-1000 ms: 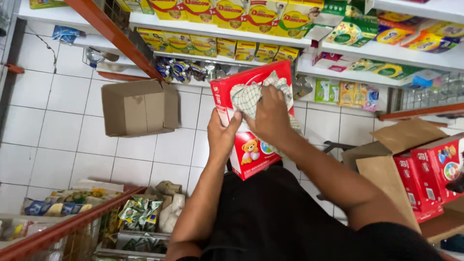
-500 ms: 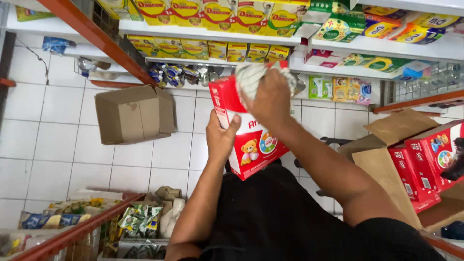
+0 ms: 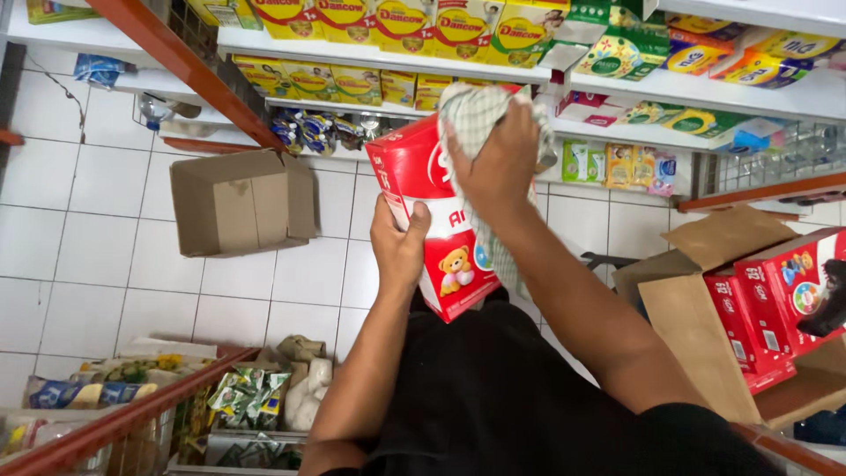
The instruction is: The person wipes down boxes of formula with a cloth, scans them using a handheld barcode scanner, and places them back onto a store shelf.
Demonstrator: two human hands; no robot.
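Shelves of white metal with orange-red uprights (image 3: 617,84) run above and beyond both hands, stocked with yellow, green and red cartons. Below the hands spreads a white tiled floor (image 3: 88,220), and on it, well off to the left of the left hand, lies an open brown cardboard box (image 3: 242,203) on its side. To the right of the right hand, lower down, a second brown cardboard carton (image 3: 696,317) stands open with several red rectangular boxes (image 3: 775,300) leaning in it. Between the hands is the tall red cardboard box with a teddy-bear picture (image 3: 445,247), tilted with its top leaning away toward the shelves. The left hand (image 3: 398,245) grips its lower left edge, thumb across the front face. The right hand (image 3: 498,159) is closed on a crumpled checked green-and-white cloth (image 3: 471,110), pressing it against the box's upper end, with a strip of cloth hanging down the box's right side.
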